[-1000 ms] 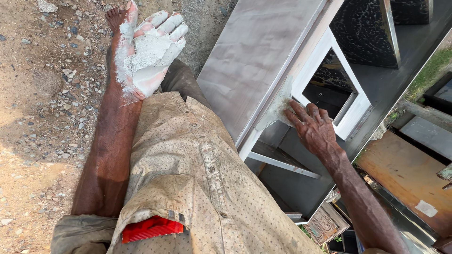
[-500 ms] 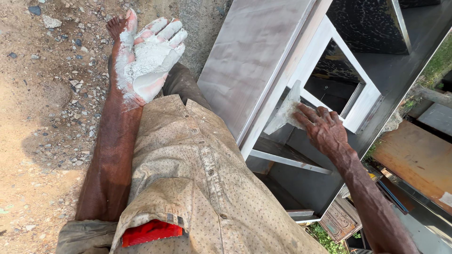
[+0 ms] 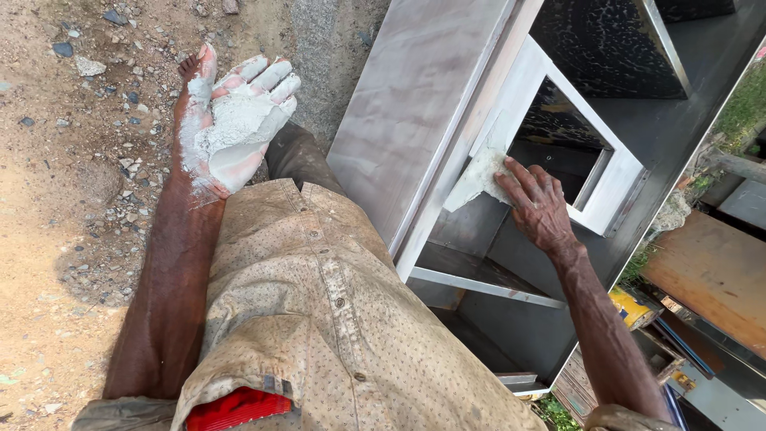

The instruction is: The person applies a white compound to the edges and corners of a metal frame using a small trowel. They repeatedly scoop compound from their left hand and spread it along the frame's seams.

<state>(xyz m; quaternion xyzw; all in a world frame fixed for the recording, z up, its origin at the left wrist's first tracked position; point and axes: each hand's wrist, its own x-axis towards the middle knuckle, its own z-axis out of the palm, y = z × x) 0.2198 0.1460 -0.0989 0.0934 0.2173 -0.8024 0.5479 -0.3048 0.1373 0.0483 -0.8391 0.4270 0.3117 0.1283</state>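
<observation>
My left hand (image 3: 209,148) is raised palm-up over the gravel, fingers spread, with a lump of white putty (image 3: 239,120) lying in the palm and smeared over the fingers. My right hand (image 3: 538,203) presses a flat scraper (image 3: 477,179), coated in the same white putty, against the white-painted frame (image 3: 618,187) around an opening in a grey metal cabinet (image 3: 423,104). The fingers lie flat on the blade. The scraper's handle is hidden under the hand.
Below the frame a lower compartment with a white crossbar (image 3: 487,286) stands open. Dirt and gravel ground (image 3: 72,160) lies on the left. A wooden board (image 3: 718,279) and a yellow object (image 3: 630,307) sit at the right. My dusty shirt (image 3: 319,319) fills the lower middle.
My right hand has slid the scraper along the white frame, further up the side of the opening. My left hand still holds the putty in about the same place.
</observation>
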